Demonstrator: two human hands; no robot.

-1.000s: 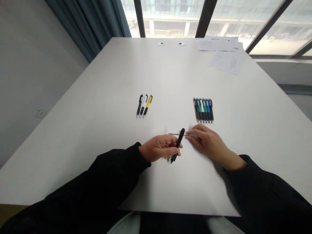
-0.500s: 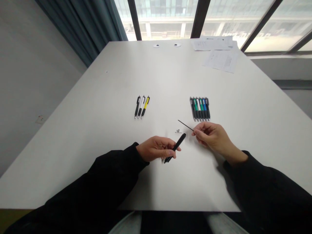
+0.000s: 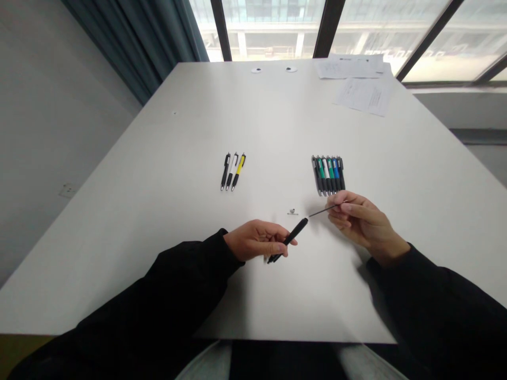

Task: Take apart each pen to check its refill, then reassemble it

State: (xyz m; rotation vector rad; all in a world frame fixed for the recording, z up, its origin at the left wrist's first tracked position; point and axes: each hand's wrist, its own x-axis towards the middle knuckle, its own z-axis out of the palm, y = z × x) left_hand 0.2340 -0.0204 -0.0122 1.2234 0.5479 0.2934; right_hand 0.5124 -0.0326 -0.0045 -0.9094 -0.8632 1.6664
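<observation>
The thin dark straight refill [image 3: 321,211] has swung tip-down, ending just beside the far end of the slim black pen barrel [image 3: 296,231]. My hands are apart, left hand [image 3: 259,240] clamped on the barrel, right hand [image 3: 366,222] pinching the refill; small silvery parts [image 3: 292,212] lie just beyond.

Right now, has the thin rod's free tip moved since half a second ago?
Yes: against the small parts, the tip of the thin rod shifted right and nearer the person.

No lettering can be read, even on the papers [image 3: 362,96].
</observation>
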